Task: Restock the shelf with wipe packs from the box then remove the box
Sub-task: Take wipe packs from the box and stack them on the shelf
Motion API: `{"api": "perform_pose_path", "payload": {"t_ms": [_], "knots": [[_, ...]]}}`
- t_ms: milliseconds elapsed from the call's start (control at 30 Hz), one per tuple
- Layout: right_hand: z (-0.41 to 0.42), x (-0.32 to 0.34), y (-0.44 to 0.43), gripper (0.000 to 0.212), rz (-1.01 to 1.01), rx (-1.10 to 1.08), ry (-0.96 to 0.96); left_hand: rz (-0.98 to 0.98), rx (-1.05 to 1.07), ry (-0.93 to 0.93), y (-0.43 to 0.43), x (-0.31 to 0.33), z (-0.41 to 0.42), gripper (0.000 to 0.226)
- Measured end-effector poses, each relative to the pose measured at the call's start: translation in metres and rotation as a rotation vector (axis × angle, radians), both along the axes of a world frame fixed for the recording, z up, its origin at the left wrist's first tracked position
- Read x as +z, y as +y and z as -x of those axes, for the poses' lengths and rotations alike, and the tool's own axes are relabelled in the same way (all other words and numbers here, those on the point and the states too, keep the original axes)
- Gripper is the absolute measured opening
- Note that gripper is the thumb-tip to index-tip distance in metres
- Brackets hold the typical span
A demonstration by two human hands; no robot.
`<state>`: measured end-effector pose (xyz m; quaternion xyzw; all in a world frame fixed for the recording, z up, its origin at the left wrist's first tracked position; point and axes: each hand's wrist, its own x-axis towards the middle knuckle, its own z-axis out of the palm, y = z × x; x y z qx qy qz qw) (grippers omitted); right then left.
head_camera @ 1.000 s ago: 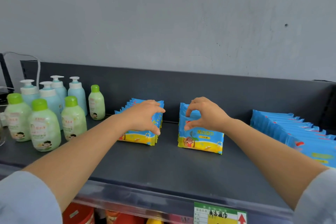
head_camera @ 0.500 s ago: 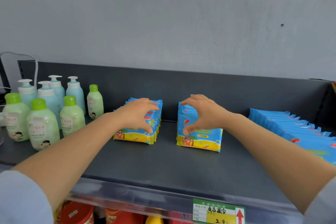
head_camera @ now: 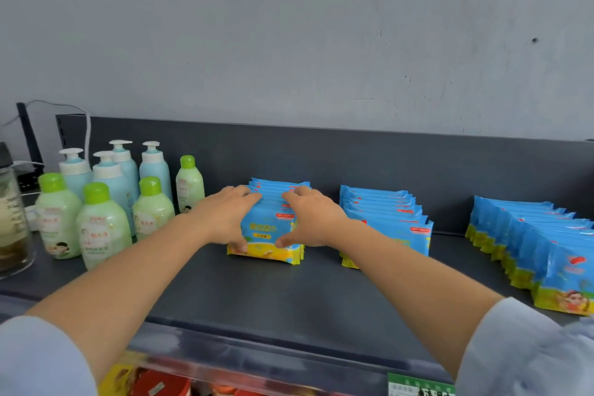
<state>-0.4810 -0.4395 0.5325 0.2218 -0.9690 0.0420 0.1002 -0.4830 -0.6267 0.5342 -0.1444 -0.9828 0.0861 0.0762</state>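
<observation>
Three rows of blue and yellow wipe packs stand upright on the dark grey shelf [head_camera: 289, 296]. My left hand [head_camera: 226, 219] and my right hand [head_camera: 310, 219] clasp the left row of wipe packs [head_camera: 266, 230] from either side, fingers over the top edges and thumbs at the front pack. The middle row [head_camera: 385, 219] stands free just right of my right wrist. The right row [head_camera: 530, 235] runs toward the shelf's front at the far right. No box is in view.
Green-capped lotion bottles [head_camera: 103, 225] and pale blue pump bottles [head_camera: 154, 167] crowd the shelf's left end, next to a glass jar [head_camera: 9, 219]. A raised back panel [head_camera: 353, 154] closes the shelf. A price label [head_camera: 418, 387] hangs on the front rail above red items below.
My right hand left the middle row and moved left onto the left row, joining my left hand. The view shifted so the shelf sits lower and further right.
</observation>
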Motion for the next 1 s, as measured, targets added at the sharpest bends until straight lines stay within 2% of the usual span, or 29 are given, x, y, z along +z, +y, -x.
{"api": "perform_pose_path", "payload": {"t_ms": [100,200,267,367,467,567,667,833,933,1000], "knots": [[0.005,-0.003,-0.004,0.086,-0.002,-0.007,0.055,0.001,-0.06,0.141,-0.004,-0.005,0.003,0.101],[0.005,-0.005,-0.004,0.094,0.047,-0.014,0.075,-0.101,-0.078,0.135,-0.014,-0.009,0.01,0.115],[0.005,-0.006,-0.003,0.113,0.172,-0.042,0.016,-0.358,-0.052,0.019,-0.02,-0.01,0.012,0.132],[0.011,-0.011,-0.005,0.133,0.492,-0.132,-0.246,-0.798,0.02,-0.222,-0.023,-0.01,0.015,0.141],[0.02,-0.02,-0.009,0.115,0.762,-0.178,-0.404,-1.04,0.071,-0.368,-0.023,-0.015,0.021,0.137],[0.022,-0.028,-0.01,0.104,0.808,-0.182,-0.359,-1.124,0.06,-0.38,-0.022,-0.019,0.026,0.136],[0.022,-0.032,-0.008,0.116,0.826,-0.152,-0.338,-1.129,0.031,-0.372,-0.025,-0.021,0.027,0.136],[0.016,-0.029,-0.008,0.133,0.907,-0.086,-0.426,-1.188,-0.027,-0.422,-0.025,-0.013,0.03,0.131],[0.011,-0.023,-0.008,0.122,0.975,-0.057,-0.483,-1.294,-0.034,-0.452,-0.023,-0.005,0.034,0.128],[0.008,-0.019,-0.007,0.121,1.023,-0.047,-0.511,-1.351,-0.013,-0.467,-0.022,-0.002,0.036,0.13]]}}
